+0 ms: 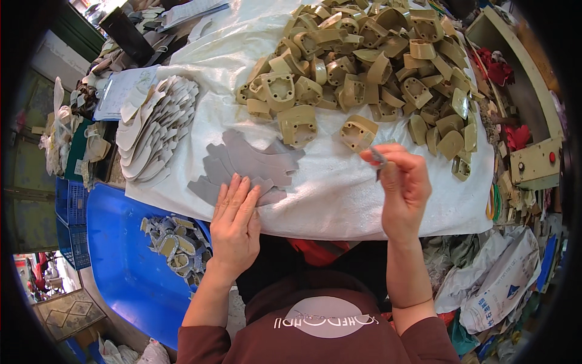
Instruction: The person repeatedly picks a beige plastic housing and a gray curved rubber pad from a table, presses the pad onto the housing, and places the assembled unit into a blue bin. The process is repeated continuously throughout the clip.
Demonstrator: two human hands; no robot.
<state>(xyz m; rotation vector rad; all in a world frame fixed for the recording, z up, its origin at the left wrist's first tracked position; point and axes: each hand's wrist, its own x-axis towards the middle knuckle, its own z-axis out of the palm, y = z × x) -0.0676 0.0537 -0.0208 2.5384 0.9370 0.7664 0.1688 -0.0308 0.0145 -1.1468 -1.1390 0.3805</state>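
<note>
My left hand [237,212] lies with its fingers stretched out over the near edge of a fanned pile of thin, dark grey cut pieces [242,161]. My right hand [405,188] is raised above the white-covered table, its thumb and fingers pinched on a small dark grey piece [379,159], folded or curled, perhaps of the same material. Just beyond that hand, a single olive-tan moulded heel block [357,133] with small holes lies on the cover. Another heel block [297,125] sits to its left, at the front of a large heap of them [357,67].
Stacked pale grey cut pieces [154,130] lie at the table's left. Below them stands a blue tub [124,255] with grey-covered blocks [176,246] inside. A machine box with a red button [551,156] stands at the right, above white plastic bags [497,285]. A dark cylinder [126,36] is far left.
</note>
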